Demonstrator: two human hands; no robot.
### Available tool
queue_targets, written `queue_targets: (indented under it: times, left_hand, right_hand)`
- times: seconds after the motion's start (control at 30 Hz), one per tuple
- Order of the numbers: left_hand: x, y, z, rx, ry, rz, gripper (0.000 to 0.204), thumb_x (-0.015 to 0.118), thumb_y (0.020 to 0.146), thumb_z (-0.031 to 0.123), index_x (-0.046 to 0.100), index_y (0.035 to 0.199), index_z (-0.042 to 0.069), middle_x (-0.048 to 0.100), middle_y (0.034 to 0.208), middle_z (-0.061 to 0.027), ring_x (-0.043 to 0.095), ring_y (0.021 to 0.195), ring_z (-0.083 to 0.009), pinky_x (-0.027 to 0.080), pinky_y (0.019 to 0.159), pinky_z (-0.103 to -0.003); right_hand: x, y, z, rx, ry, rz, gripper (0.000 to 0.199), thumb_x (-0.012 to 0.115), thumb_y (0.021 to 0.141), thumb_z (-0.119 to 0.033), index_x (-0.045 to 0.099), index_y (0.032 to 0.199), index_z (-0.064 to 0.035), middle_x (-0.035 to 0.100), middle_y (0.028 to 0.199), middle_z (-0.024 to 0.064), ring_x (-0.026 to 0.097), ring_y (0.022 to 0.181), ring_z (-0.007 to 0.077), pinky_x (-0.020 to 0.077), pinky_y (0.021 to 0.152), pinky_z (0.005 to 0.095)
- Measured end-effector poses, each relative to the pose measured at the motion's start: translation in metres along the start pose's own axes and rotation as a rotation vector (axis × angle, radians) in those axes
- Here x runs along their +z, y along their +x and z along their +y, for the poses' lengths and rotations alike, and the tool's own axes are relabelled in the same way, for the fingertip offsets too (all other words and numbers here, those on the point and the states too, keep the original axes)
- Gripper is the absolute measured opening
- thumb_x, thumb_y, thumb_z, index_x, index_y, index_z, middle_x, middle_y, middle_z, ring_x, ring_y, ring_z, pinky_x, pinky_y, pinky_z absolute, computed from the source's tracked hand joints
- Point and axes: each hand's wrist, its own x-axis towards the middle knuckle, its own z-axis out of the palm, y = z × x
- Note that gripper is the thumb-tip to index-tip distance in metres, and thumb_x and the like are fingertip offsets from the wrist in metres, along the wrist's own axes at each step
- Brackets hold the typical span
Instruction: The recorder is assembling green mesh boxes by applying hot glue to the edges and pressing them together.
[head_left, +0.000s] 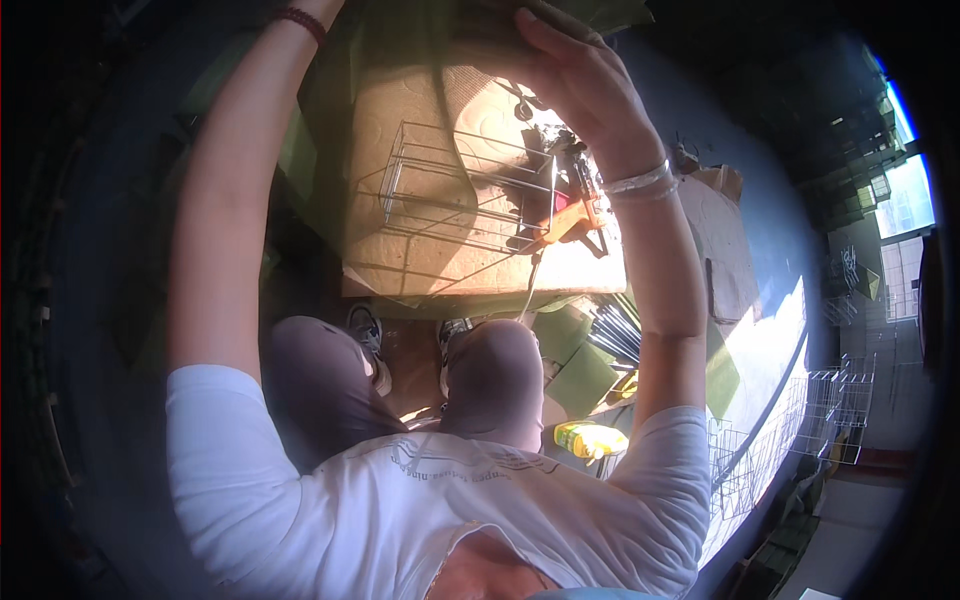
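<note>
My right hand [585, 85] is raised at the top, wearing a pale bracelet, its thumb stretched along the edge of a dark green sheet [610, 14]. It seems to grip this sheet; shade hides the other fingers. My left forearm [225, 190] reaches past the upper edge, so that hand is out of sight; a dark red bracelet circles its wrist. Below the hands, a wire basket frame [470, 185] rests on a brown board-topped table [390, 265]. Beside its right end lies an orange glue gun [572, 222], with a cord running down the table's front.
Green sheets [582, 380] and a bundle of thin rods [615, 335] lie right of my knees, near a yellow package [590, 440]. Wire racks [835, 405] stand at the far right. Flattened cardboard [715, 245] lies beyond my right arm.
</note>
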Motion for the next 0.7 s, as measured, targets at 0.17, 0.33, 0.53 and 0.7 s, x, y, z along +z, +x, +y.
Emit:
queue_targets:
  times: [0.17, 0.33, 0.53, 0.7]
  left_hand:
    - [0.141, 0.025, 0.069, 0.682, -0.065, -0.538, 0.015, 0.056, 0.08, 0.001, 0.064, 0.093, 0.0, 0.064, 0.087, -0.0056, 0.058, 0.082, -0.0144, 0.047, 0.074, -0.03]
    - [0.277, -0.069, 0.076, 0.688, 0.093, -1.126, 0.035, 0.056, 0.087, 0.022, 0.057, 0.119, 0.008, 0.061, 0.113, -0.0093, 0.058, 0.101, -0.0175, 0.047, 0.087, -0.032]
    - [0.199, -0.109, 0.028, 0.371, -0.019, -0.796, 0.05, 0.063, 0.084, 0.019, 0.046, 0.13, 0.004, 0.055, 0.122, -0.0159, 0.054, 0.113, -0.02, 0.046, 0.093, -0.032]
    - [0.002, -0.219, -0.133, -0.188, 0.14, 0.021, 0.063, 0.063, 0.086, 0.031, 0.037, 0.135, 0.0, 0.048, 0.129, -0.0172, 0.047, 0.118, -0.024, 0.037, 0.098, -0.034]
  right_hand:
    - [-0.006, -0.053, 0.064, -0.323, -0.48, 0.265, 0.036, 0.043, 0.097, -0.016, 0.046, 0.126, 0.0047, 0.057, 0.118, 0.0177, 0.06, 0.103, 0.0231, 0.0513, 0.084, 0.0311]
    - [-0.021, -0.097, 0.162, -0.209, -0.42, 0.746, 0.029, 0.053, 0.093, -0.023, 0.058, 0.105, 0.0033, 0.062, 0.09, 0.0106, 0.055, 0.082, 0.0143, 0.0443, 0.072, 0.0282]
    - [-0.011, -0.135, 0.183, -0.169, -0.395, 0.822, 0.031, 0.054, 0.092, -0.025, 0.057, 0.105, 0.0041, 0.062, 0.094, 0.0107, 0.055, 0.086, 0.0172, 0.0433, 0.077, 0.0311]
    - [0.008, -0.137, 0.165, 0.021, -0.359, 0.774, 0.035, 0.051, 0.094, -0.027, 0.056, 0.113, 0.002, 0.06, 0.109, 0.0103, 0.054, 0.098, 0.0163, 0.042, 0.083, 0.028]
